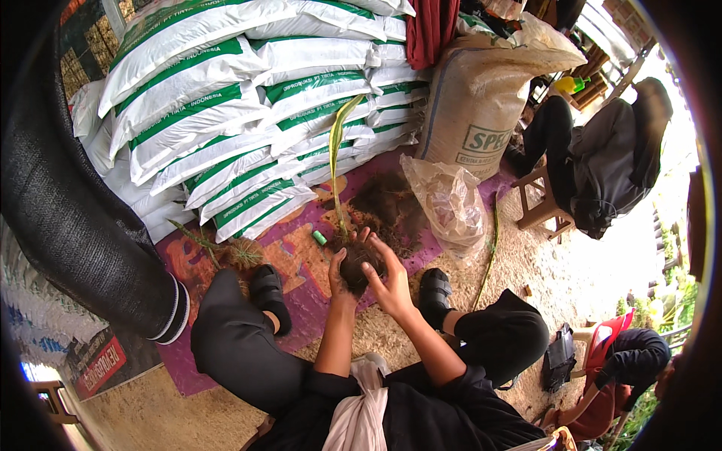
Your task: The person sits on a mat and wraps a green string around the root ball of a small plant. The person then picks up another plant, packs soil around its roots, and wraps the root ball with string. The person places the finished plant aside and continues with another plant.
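Note:
Between my cupped palms sits the dark, round root ball [352, 269] of a plant. Its long, narrow yellow-green leaf [335, 154] rises away from me. My left hand [338, 272] wraps the ball's left side, and my right hand [388, 276] curves round its right side, thumb across the front. Just beyond my hands, dark loose soil [391, 207] lies on a purple printed sheet [188, 368]. A small green cylinder [320, 237] rests near my left fingers. Another plant with a tuft of roots [244, 253] lies by my left foot.
White sacks with green bands [301, 83] are stacked ahead. A large woven sack [481, 105] stands right of them, a crumpled clear plastic bag [447, 203] before it. A black roll [83, 180] looms at left. People sit at right, one on a brown stool [538, 203].

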{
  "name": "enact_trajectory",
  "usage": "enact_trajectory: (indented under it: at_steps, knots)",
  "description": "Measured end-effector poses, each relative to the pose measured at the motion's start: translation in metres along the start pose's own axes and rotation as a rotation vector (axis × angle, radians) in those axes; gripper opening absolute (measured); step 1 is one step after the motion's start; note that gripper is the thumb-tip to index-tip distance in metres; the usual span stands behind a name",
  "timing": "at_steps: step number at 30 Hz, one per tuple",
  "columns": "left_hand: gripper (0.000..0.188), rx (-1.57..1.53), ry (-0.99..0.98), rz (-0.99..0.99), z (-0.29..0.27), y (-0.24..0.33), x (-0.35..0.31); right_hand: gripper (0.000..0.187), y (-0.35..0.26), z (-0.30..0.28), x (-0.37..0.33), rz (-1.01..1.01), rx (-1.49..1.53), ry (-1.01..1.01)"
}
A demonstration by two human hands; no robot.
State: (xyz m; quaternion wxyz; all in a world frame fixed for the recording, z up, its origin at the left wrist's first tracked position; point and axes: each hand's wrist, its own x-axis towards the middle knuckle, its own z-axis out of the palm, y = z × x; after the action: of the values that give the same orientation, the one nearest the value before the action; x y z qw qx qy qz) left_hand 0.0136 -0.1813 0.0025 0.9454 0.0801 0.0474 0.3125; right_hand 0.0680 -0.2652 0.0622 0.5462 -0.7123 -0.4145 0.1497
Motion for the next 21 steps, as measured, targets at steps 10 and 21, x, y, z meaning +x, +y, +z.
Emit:
enact_trajectory:
  at_steps: [10,21]
  knots:
    - [0.056,0.515,0.254,-0.021,0.018,-0.002,-0.005,0.060,0.004,0.006,-0.007,0.210,0.404,0.085]
    - [0.042,0.377,0.406,-0.092,0.021,0.009,-0.006,0.060,-0.004,-0.005,-0.011,-0.161,-0.231,0.050]
